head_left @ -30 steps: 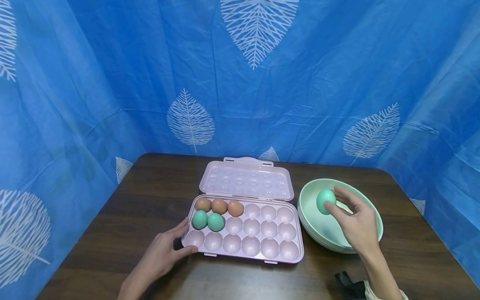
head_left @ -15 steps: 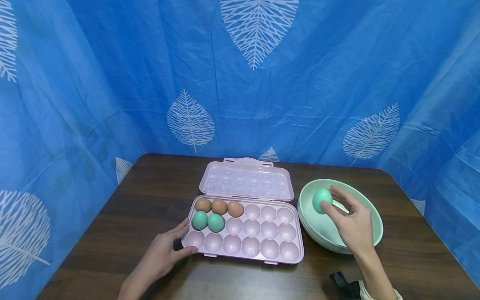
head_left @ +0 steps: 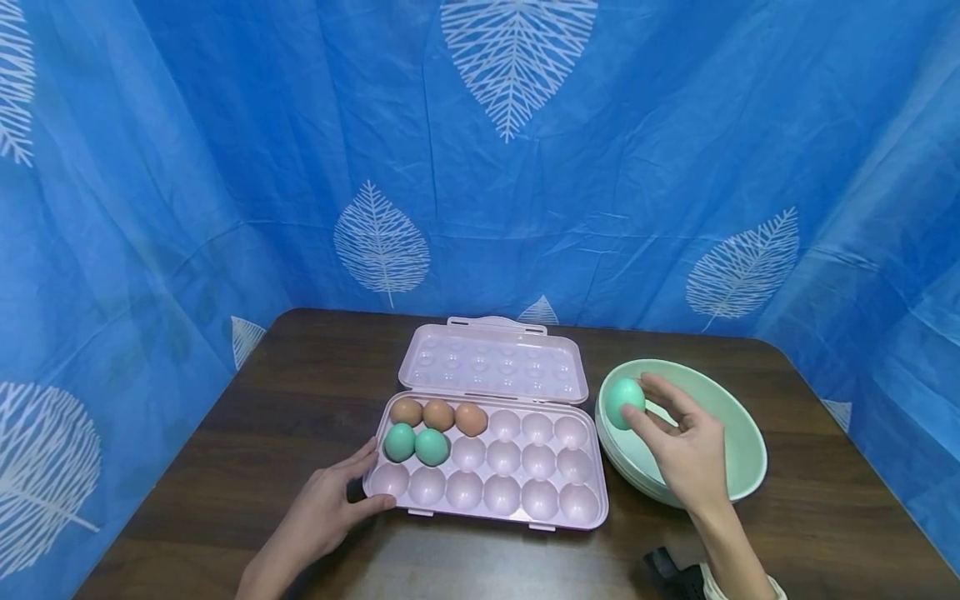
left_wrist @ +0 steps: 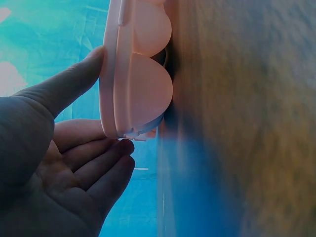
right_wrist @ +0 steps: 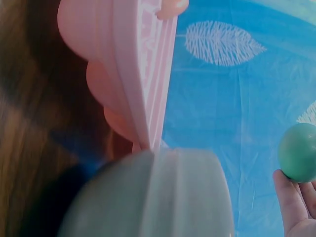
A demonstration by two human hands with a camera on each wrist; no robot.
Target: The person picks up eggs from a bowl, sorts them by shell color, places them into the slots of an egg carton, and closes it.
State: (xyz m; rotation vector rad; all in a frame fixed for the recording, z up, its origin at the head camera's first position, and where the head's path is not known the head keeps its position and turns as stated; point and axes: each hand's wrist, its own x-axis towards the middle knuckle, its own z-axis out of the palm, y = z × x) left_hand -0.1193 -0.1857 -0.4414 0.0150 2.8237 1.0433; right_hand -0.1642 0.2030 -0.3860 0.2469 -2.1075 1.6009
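A pale pink egg box [head_left: 521, 487] lies on the table with its lid [head_left: 491, 362] folded back. Three brown eggs [head_left: 438, 414] fill the left of its back row, and two green eggs [head_left: 431, 447] stand in the middle row. My left hand [head_left: 322, 504] rests at the box's left front corner, thumb on the front rim and fingers along the side; the left wrist view shows the thumb [left_wrist: 79, 74] straight against the rim. Between thumb and fingertips my right hand [head_left: 690, 450] pinches another green egg [head_left: 625, 402], held over the left rim of the bowl.
Light green bowls [head_left: 738, 442], stacked, stand right of the egg box on the dark wooden table [head_left: 315, 375]. A blue curtain [head_left: 585, 225] with white leaf prints hangs behind. Near the right wrist is a black device [head_left: 667, 571].
My right hand has moved left with the green egg, from over the middle of the bowl to its left rim. My left hand and the egg box stay put.
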